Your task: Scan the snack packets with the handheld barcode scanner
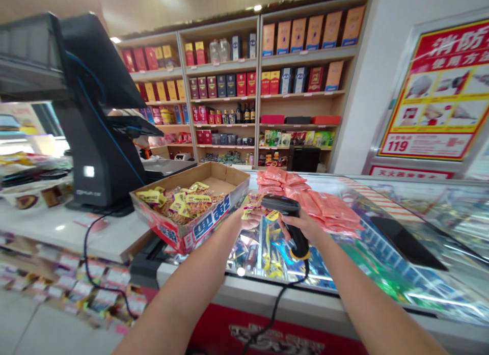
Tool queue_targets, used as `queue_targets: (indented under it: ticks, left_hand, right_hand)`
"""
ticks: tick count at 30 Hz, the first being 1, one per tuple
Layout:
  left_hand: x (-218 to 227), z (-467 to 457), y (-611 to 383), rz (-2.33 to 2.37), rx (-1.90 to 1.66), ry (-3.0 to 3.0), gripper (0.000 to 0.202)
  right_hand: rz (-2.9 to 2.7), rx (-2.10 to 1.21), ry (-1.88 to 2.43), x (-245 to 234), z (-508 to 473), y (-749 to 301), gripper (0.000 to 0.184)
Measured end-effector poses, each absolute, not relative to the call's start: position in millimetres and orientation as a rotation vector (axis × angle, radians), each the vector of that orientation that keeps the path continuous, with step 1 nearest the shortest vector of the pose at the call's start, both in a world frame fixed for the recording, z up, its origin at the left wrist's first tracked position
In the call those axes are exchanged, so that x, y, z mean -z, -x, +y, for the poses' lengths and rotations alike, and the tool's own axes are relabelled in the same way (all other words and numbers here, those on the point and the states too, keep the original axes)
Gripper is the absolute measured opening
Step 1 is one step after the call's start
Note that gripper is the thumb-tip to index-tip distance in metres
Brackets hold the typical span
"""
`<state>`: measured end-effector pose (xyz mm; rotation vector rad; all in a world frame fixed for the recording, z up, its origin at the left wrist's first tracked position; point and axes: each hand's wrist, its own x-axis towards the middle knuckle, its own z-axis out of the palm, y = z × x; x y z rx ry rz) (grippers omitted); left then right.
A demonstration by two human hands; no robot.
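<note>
My right hand (301,223) is closed around the handle of a black barcode scanner (284,206), whose head points left. A cord runs down from its yellow-ringed base. In my left hand (248,220) is a small snack packet (252,205) with yellow labels, right in front of the scanner's head. Left of that hand stands an open cardboard box (183,240), partly filled with similar yellow-labelled snack packets (187,201). Both hands are above the glass top of a chest freezer (244,278), through which wrapped goods show.
Pink-red packets (317,205) are heaped on the freezer's right half, with a black phone-like slab (407,243) beyond them. A dark checkout terminal (95,120) rises from the white counter (114,233) at left. Stocked shelves (260,105) line the back wall; a fire-safety poster (439,95) hangs right.
</note>
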<state>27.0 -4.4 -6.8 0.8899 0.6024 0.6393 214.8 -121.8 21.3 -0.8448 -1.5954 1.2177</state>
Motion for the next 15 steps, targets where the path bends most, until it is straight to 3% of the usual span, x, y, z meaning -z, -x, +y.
queue_targets:
  ticks: [7,15]
  left_hand:
    - [-1,-12,-29,0.653,-0.681,-0.827,0.024]
    - [-54,-13,-5,0.842,-1.018,-0.841,0.013]
  right_hand:
    - [-1.504,-1.266,0.797,-17,-119,-216,0.025]
    - [-1.410,-1.257,0.816,-29,-109,-204,0.029]
